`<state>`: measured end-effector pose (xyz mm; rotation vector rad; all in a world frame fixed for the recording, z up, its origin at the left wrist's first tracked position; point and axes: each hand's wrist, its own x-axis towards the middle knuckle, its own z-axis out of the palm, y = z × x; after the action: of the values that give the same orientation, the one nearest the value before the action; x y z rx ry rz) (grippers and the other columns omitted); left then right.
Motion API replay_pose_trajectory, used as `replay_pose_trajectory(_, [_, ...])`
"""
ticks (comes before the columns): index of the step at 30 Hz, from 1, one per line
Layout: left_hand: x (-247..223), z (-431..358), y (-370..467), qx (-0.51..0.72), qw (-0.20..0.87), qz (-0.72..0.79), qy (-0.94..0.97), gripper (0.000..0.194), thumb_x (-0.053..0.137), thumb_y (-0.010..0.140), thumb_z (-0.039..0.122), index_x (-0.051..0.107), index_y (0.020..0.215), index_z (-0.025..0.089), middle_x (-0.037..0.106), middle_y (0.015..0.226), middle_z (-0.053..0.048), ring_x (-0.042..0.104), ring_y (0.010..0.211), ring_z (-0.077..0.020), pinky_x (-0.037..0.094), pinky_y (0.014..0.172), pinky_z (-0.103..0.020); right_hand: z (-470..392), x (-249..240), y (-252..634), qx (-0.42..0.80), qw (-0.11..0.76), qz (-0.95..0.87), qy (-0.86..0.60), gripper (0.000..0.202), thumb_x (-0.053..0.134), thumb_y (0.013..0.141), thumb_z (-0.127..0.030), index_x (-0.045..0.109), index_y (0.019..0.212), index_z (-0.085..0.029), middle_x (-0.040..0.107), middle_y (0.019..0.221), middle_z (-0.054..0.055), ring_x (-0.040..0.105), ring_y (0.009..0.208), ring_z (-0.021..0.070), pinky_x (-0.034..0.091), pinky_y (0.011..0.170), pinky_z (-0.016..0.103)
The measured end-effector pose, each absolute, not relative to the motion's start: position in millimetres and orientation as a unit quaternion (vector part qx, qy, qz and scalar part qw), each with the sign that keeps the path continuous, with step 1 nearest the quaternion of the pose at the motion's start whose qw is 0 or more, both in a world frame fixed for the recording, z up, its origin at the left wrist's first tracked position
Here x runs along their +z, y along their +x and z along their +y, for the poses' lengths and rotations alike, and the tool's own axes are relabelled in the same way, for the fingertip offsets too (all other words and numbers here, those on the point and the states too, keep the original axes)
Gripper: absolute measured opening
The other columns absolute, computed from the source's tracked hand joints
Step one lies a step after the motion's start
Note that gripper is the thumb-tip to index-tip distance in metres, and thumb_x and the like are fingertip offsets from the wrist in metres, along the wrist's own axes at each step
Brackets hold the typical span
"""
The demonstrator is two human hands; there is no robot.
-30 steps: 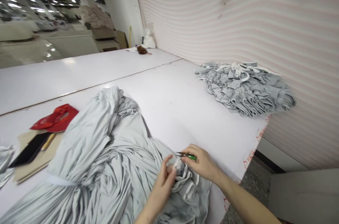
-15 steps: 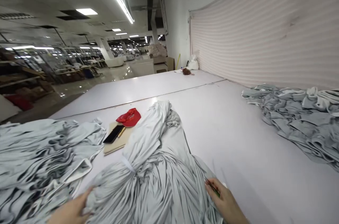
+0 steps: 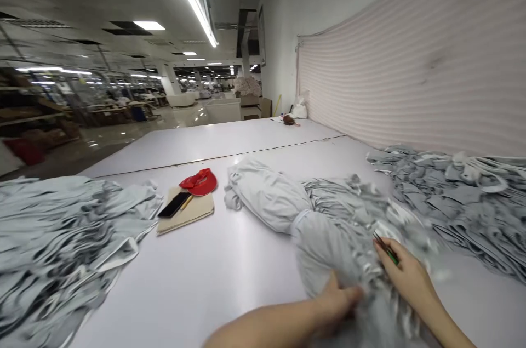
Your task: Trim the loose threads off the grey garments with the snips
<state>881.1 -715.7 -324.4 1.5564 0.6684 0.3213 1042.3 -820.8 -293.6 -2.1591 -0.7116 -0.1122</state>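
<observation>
A bundle of pale grey fabric, cinched by a white tie, lies across the front of the table. My left hand, smeared by motion, is closed on the near part of the bundle, its fingertips partly hidden by cloth. In my right hand is a small pair of thread snips with dark pointed tips and a green handle. That hand hovers over or touches the bundle's blurred right side; I cannot tell which.
Heaps of grey cloth pieces lie at left and right. A red cap, a black phone and a pen rest on a tan pad. A pale striped sheet covers the right wall.
The bundle has swung round to the right, its tied end now pointing left. Both hands have shifted right with it, and the snips remain in my right hand.
</observation>
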Motion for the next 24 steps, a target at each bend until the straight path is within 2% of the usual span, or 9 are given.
replay_pose_trajectory(2, [-303, -733, 924, 0.142, 0.692, 0.250, 0.663, 0.024, 0.076, 0.060, 0.026, 0.075, 0.084, 0.026, 0.075, 0.077, -0.012, 0.073, 0.070, -0.0329, 0.055, 0.059, -0.047, -834, -286, 1060, -0.075, 0.400, -0.270, -0.873, 0.043, 0.047, 0.072, -0.060, 0.065, 0.085, -0.023, 0.070, 0.078, 0.006, 0.057, 0.054, 0.0208, 0.047, 0.055, 0.033])
replay_pose_trajectory(4, [-274, -709, 958, 0.241, 0.722, 0.242, 0.602, 0.033, 0.082, 0.044, 0.011, 0.075, 0.073, 0.026, 0.075, 0.082, -0.010, 0.072, 0.081, -0.0408, 0.054, 0.065, -0.056, -845, -284, 1082, -0.097, 0.378, -0.250, -0.886, 0.042, 0.046, 0.073, -0.058, 0.065, 0.085, -0.023, 0.070, 0.080, 0.007, 0.058, 0.057, 0.0219, 0.047, 0.057, 0.033])
replay_pose_trajectory(7, [-238, -617, 991, 0.285, 0.667, 0.193, 0.661, 0.019, 0.076, 0.056, 0.006, 0.073, 0.069, 0.019, 0.073, 0.107, -0.010, 0.058, 0.119, -0.0377, 0.048, 0.089, -0.050, -848, -287, 1113, -0.120, 0.358, -0.213, -0.901, 0.042, 0.043, 0.076, -0.059, 0.064, 0.084, -0.023, 0.070, 0.082, 0.008, 0.061, 0.063, 0.0250, 0.047, 0.059, 0.035])
replay_pose_trajectory(9, [-234, -552, 995, 0.314, 0.611, 0.199, 0.698, 0.017, 0.069, 0.067, 0.008, 0.072, 0.083, 0.012, 0.065, 0.126, -0.011, 0.041, 0.135, -0.0381, 0.042, 0.096, -0.051, -832, -289, 1129, -0.132, 0.363, -0.212, -0.898, 0.042, 0.042, 0.077, -0.057, 0.064, 0.084, -0.023, 0.071, 0.083, 0.009, 0.063, 0.070, 0.0273, 0.048, 0.063, 0.037])
replay_pose_trajectory(11, [-248, -510, 982, 0.320, 0.556, 0.234, 0.730, 0.019, 0.064, 0.075, 0.015, 0.069, 0.088, 0.002, 0.062, 0.126, -0.014, 0.041, 0.134, -0.0382, 0.036, 0.102, -0.050, -798, -291, 1135, -0.141, 0.384, -0.249, -0.878, 0.040, 0.041, 0.080, -0.054, 0.065, 0.086, -0.021, 0.071, 0.086, 0.011, 0.064, 0.077, 0.0286, 0.049, 0.068, 0.039])
replay_pose_trajectory(13, [-273, -497, 960, 0.315, 0.504, 0.277, 0.755, 0.021, 0.067, 0.076, 0.024, 0.069, 0.083, 0.005, 0.065, 0.117, -0.010, 0.049, 0.127, -0.0360, 0.033, 0.107, -0.049, -750, -296, 1130, -0.135, 0.405, -0.297, -0.854, 0.040, 0.039, 0.085, -0.048, 0.065, 0.091, -0.018, 0.070, 0.093, 0.014, 0.064, 0.085, 0.0293, 0.050, 0.074, 0.041])
replay_pose_trajectory(17, [-320, -533, 909, 0.291, 0.423, 0.340, 0.788, 0.020, 0.072, 0.070, 0.029, 0.072, 0.084, 0.014, 0.069, 0.098, -0.016, 0.052, 0.122, -0.0437, 0.033, 0.102, -0.054, -667, -323, 1078, -0.099, 0.415, -0.373, -0.824, 0.032, 0.038, 0.091, -0.035, 0.065, 0.102, -0.020, 0.069, 0.100, 0.010, 0.064, 0.092, 0.0238, 0.050, 0.081, 0.035])
replay_pose_trajectory(22, [-348, -619, 824, 0.300, 0.384, 0.361, 0.795, 0.048, 0.064, 0.075, 0.032, 0.065, 0.118, 0.010, 0.062, 0.118, -0.026, 0.053, 0.116, -0.0463, 0.033, 0.098, -0.063, -671, -372, 995, -0.071, 0.425, -0.434, -0.791, 0.034, 0.049, 0.076, -0.017, 0.068, 0.104, -0.021, 0.067, 0.108, 0.010, 0.062, 0.099, 0.0256, 0.049, 0.086, 0.037])
replay_pose_trajectory(24, [-350, -652, 781, 0.367, 0.427, 0.325, 0.760, 0.043, 0.060, 0.079, 0.033, 0.065, 0.120, 0.020, 0.059, 0.129, -0.018, 0.048, 0.126, -0.0399, 0.031, 0.106, -0.056, -689, -382, 980, -0.062, 0.438, -0.439, -0.782, 0.036, 0.050, 0.073, -0.017, 0.068, 0.103, -0.022, 0.067, 0.106, 0.010, 0.062, 0.099, 0.0261, 0.050, 0.087, 0.039])
